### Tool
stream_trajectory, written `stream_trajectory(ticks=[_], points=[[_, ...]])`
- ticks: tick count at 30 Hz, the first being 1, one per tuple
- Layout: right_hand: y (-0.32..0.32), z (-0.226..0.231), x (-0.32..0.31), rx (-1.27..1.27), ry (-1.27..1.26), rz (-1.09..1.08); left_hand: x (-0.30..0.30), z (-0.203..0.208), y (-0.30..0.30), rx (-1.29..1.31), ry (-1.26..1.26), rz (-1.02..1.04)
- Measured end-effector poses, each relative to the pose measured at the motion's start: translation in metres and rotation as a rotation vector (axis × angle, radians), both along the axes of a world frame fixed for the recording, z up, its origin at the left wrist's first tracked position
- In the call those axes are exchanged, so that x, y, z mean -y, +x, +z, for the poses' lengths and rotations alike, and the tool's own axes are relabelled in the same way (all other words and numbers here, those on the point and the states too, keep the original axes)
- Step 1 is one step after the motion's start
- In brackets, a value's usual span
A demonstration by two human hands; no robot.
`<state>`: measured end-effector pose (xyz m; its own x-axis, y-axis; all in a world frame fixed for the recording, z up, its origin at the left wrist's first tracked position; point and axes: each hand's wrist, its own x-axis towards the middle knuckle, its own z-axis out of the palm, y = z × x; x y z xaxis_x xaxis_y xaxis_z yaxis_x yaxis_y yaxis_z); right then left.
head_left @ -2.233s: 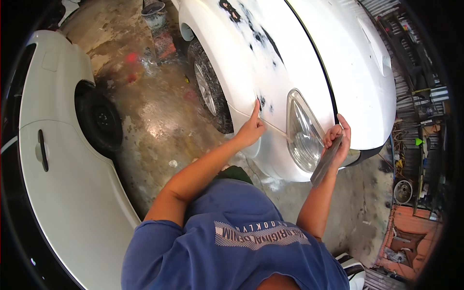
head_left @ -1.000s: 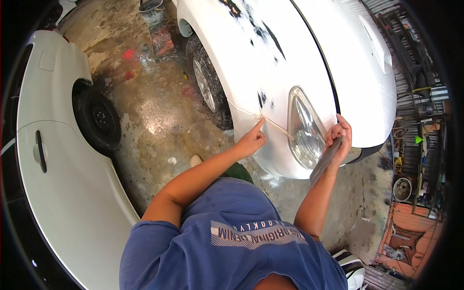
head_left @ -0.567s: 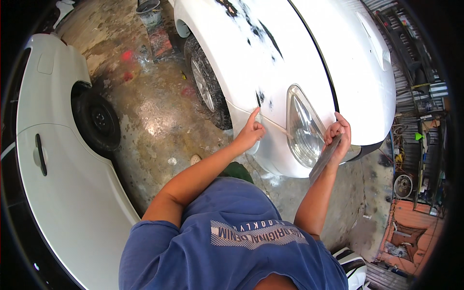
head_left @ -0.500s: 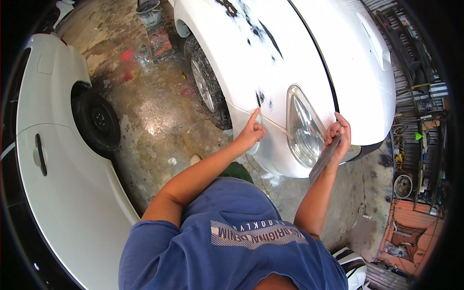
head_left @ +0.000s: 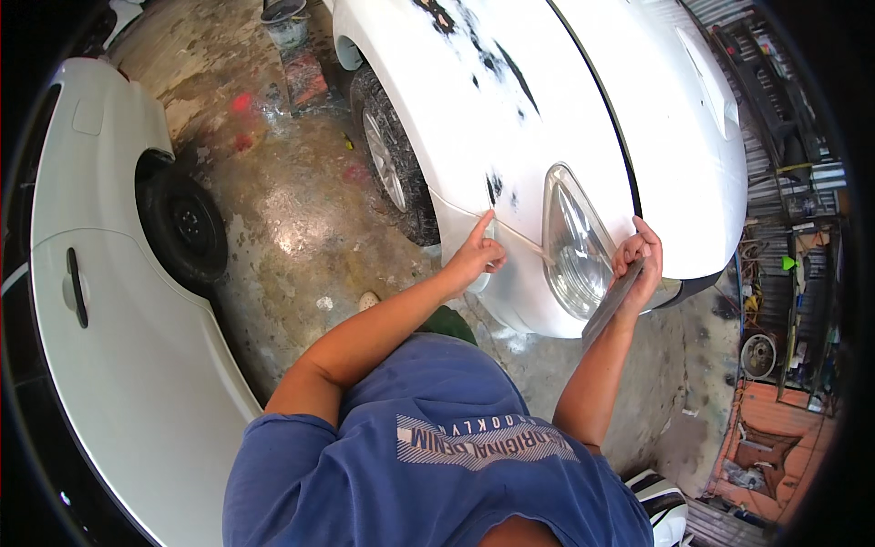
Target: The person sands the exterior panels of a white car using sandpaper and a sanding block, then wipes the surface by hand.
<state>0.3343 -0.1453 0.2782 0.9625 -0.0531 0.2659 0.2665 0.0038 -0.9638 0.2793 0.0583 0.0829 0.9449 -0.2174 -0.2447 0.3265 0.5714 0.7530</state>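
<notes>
My left hand [head_left: 476,255] has its index finger stretched out, its tip at the panel seam just below a dark bare patch [head_left: 494,187] on the white car's front fender [head_left: 456,159]. Its other fingers are loosely curled, and nothing shows in them. Below that hand is a pale piece [head_left: 479,280], partly hidden. Over the right edge of the headlight [head_left: 576,264], my right hand [head_left: 643,260] grips a thin grey sheet, apparently sandpaper [head_left: 612,299], with its index finger raised. More dark scraped patches [head_left: 492,59] run farther up the fender.
A second, pale car [head_left: 128,365] stands close on my left. Beyond the front wheel [head_left: 390,155] are a bucket [head_left: 286,25] and a reddish board [head_left: 305,80] on the stained concrete floor [head_left: 273,182]. Shelving with parts [head_left: 793,182] lines the right side, above an orange panel [head_left: 761,456].
The view has shifted slightly, so the car sits a little lower and farther right. Both hands keep nearly the same pose and place on the car.
</notes>
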Motion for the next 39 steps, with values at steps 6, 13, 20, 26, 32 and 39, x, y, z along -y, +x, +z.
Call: stream_trajectory(ticks=[6, 13, 20, 26, 32, 39], points=[[0.001, 0.001, 0.001, -0.012, 0.003, 0.0, 0.016, -0.004, -0.006, 0.131, 0.097, -0.066], [0.001, -0.004, 0.004, 0.007, 0.022, 0.029, 0.03, 0.016, 0.006, 0.08, 0.207, -0.106], [-0.001, -0.004, 0.001, 0.006, 0.001, 0.004, 0.04, 0.033, 0.003, 0.104, 0.176, -0.194], [-0.002, -0.002, 0.001, -0.005, 0.02, 0.009, 0.046, 0.044, -0.015, 0.354, 0.378, -0.447], [0.002, -0.003, 0.004, -0.016, 0.077, 0.034, 0.031, 0.035, -0.026, 0.587, 0.535, -0.559], [0.001, -0.004, 0.008, -0.019, 0.089, 0.028, 0.001, 0.062, -0.052, 0.701, 0.623, -1.182]])
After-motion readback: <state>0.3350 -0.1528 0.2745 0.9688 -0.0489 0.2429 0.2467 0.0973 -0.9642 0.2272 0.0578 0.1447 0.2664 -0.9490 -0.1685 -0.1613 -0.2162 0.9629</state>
